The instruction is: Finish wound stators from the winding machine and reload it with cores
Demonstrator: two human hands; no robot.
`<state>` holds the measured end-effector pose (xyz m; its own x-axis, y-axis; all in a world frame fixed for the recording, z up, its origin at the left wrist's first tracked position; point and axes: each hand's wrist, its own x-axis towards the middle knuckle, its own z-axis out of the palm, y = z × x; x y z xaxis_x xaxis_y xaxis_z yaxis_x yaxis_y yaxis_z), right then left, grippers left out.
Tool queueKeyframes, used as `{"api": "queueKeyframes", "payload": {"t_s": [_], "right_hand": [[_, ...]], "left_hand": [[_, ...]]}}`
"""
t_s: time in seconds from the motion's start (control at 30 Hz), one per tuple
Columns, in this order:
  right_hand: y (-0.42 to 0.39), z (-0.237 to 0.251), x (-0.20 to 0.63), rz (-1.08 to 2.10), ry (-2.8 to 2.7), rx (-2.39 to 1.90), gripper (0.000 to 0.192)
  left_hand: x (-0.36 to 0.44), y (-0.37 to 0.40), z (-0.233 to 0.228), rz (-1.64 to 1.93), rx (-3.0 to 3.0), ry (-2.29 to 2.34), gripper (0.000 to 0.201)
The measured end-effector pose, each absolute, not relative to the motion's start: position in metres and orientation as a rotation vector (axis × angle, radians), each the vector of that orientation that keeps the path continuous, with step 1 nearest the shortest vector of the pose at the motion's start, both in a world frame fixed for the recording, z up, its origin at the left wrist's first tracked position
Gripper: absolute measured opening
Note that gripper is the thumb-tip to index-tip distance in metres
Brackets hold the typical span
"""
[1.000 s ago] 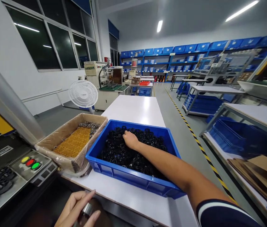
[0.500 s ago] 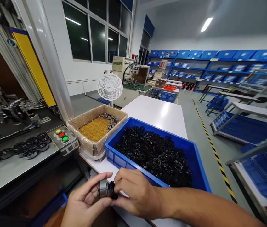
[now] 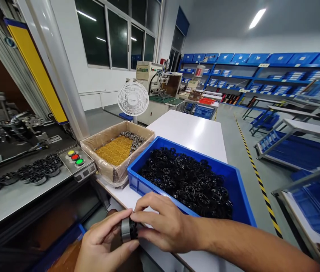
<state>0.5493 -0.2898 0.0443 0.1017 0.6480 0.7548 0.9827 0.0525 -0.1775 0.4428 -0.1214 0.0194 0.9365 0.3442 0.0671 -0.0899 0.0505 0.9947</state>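
"what do you have closest?"

"a grey ring [image 3: 125,229], low in front of me, just short of the blue bin [image 3: 140,185]. my left grip [image 3: 99,241] holds it from the left, fingers over the top and thumb underneath."

"and the other side of it?"

"a black piece [image 3: 133,229] sits against the ring's right face. my right grip [image 3: 160,223] is narrow, its fingertips on that piece; how hard they pinch, i can't tell."

"what's past your wrists?"

"the white counter [image 3: 199,130]. the bin on it is heaped with black wheel-like parts [image 3: 182,173]. close beside the bin, on its left, a carton [image 3: 102,166] lined with clear plastic has a yellow layer [image 3: 114,149] in it, with more round parts [image 3: 137,141] at the far right."

"and over to your left?"

"a panel [image 3: 76,160] with yellow, red and green buttons. next to it, black rings [image 3: 39,173] lie along a metal ledge [image 3: 35,200]."

"farther off?"

"a white fan [image 3: 133,99] beyond the carton, then a beige machine [image 3: 145,73]. along the back wall i see blue shelves [image 3: 279,67] with blue boxes [image 3: 257,58] on top."
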Motion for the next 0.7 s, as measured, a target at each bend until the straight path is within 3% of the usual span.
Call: {"api": "queueKeyframes", "payload": {"t_s": [0.17, 0.33, 0.7], "right_hand": [[-0.289, 0.044, 0.549, -0.635, -1.662, -1.656, 0.036], [-0.291, 0.048, 0.547, -0.644, -1.724, -1.641, 0.027], [-0.293, 0.052, 0.544, -0.790, -1.811, -1.608, 0.031]], "left_hand": [[0.439, -0.120, 0.023, 0.272, 1.464, 0.204, 0.046], [0.437, -0.120, 0.025, 0.240, 1.454, 0.201, 0.044], [0.434, -0.120, 0.029, 0.093, 1.406, 0.192, 0.053]]}}
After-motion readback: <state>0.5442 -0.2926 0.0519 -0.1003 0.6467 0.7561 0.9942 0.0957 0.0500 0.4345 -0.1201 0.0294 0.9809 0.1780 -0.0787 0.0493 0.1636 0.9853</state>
